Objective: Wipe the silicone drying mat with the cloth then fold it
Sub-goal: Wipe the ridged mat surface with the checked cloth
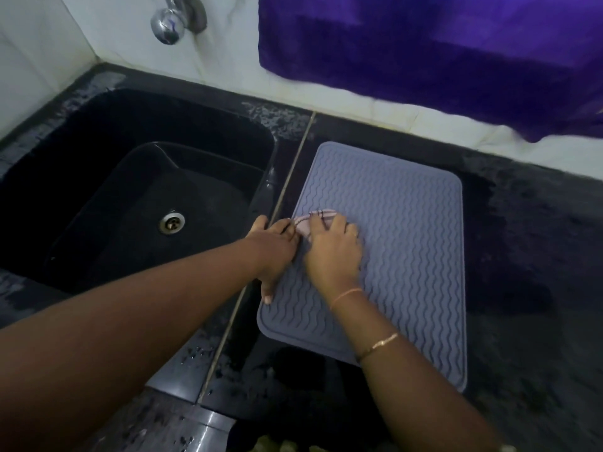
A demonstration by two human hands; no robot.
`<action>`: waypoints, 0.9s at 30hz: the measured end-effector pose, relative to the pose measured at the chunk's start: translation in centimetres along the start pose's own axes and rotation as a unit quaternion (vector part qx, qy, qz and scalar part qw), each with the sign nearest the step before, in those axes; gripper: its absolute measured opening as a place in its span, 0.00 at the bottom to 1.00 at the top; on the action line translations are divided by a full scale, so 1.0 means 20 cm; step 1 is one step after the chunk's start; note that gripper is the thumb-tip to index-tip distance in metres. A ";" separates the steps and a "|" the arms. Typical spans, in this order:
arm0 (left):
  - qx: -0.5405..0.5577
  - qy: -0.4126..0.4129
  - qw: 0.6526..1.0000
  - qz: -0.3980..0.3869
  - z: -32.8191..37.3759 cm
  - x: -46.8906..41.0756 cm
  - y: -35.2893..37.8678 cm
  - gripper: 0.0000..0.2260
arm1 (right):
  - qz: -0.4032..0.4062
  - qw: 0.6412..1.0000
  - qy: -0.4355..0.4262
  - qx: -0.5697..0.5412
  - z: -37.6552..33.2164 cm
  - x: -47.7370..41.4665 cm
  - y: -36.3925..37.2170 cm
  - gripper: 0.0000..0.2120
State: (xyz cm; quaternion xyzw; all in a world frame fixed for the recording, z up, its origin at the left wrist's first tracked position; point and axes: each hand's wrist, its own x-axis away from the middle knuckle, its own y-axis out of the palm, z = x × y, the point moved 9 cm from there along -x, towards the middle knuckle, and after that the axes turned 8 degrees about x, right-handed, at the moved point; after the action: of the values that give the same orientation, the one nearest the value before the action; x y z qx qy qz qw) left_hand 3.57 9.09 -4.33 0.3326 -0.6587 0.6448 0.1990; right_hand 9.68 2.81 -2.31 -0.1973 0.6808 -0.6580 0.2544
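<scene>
A grey-blue silicone drying mat [401, 243] with wavy ridges lies flat on the black counter, right of the sink. A small pale pink cloth [318, 216] sits on the mat near its left edge, mostly hidden under my right hand [332, 249], whose fingers curl over it. My left hand [274, 252] rests on the mat's left edge, its fingers touching the cloth's left end and its thumb lying flat on the mat.
A black sink [137, 203] with a steel drain [172, 222] lies to the left, under a chrome tap [169, 22]. The wet black counter [528, 288] stretches right of the mat. A purple towel [440, 50] hangs on the white tiled wall behind.
</scene>
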 end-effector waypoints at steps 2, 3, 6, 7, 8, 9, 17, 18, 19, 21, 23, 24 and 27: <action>-0.015 -0.005 1.000 -0.006 0.00 -0.01 0.00 0.64 | 0.013 1.000 -0.001 0.009 0.04 -0.15 0.00 0.17; -0.022 -0.007 1.000 -0.010 0.00 -0.01 0.01 0.64 | 0.015 1.000 0.000 0.011 0.05 -0.24 0.00 0.16; -0.047 -0.011 0.999 -0.018 0.03 -0.02 0.00 0.64 | 0.014 0.999 0.017 0.024 0.09 -0.49 0.04 0.15; -0.056 -0.012 0.998 -0.018 0.03 -0.03 0.00 0.64 | 0.015 0.999 0.025 0.026 0.11 -0.57 0.05 0.15; -0.062 -0.013 0.998 -0.018 0.04 -0.03 0.01 0.63 | 0.016 0.999 0.033 0.027 0.12 -0.65 0.06 0.16; -0.063 -0.014 0.998 -0.019 0.04 -0.04 0.01 0.63 | 0.014 0.999 0.040 0.027 0.14 -0.73 0.08 0.16; -0.041 -0.019 0.999 0.003 0.05 -0.06 0.00 0.46 | -0.016 1.000 0.025 0.004 0.23 -1.06 0.08 0.20; -0.039 -0.020 0.999 0.004 0.05 -0.06 -0.01 0.44 | -0.016 1.000 0.019 -0.009 0.23 -1.03 0.06 0.19; -0.038 -0.023 0.999 0.005 0.06 -0.06 -0.01 0.43 | -0.017 1.000 0.012 -0.018 0.23 -0.98 0.05 0.19; -0.039 -0.033 0.999 0.000 0.05 -0.05 -0.01 0.44 | -0.012 1.000 -0.003 -0.024 0.21 -0.82 0.03 0.19; -0.040 -0.037 0.998 -0.012 0.05 -0.05 -0.01 0.47 | 0.000 1.000 -0.010 -0.019 0.17 -0.58 0.02 0.18; -0.039 -0.038 0.998 -0.015 0.06 -0.05 -0.01 0.46 | 0.011 1.000 -0.012 -0.010 0.14 -0.45 0.00 0.18; -0.050 -0.046 0.998 -0.001 0.07 -0.06 -0.01 0.41 | 0.060 0.998 -0.023 0.029 0.09 -0.20 -0.03 0.17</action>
State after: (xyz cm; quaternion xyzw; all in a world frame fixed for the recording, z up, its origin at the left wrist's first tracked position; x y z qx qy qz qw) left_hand 4.86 8.04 -5.18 0.3518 -0.6983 0.5952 0.1856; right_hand 13.99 3.77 -1.36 -0.1639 0.6661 -0.6562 0.3144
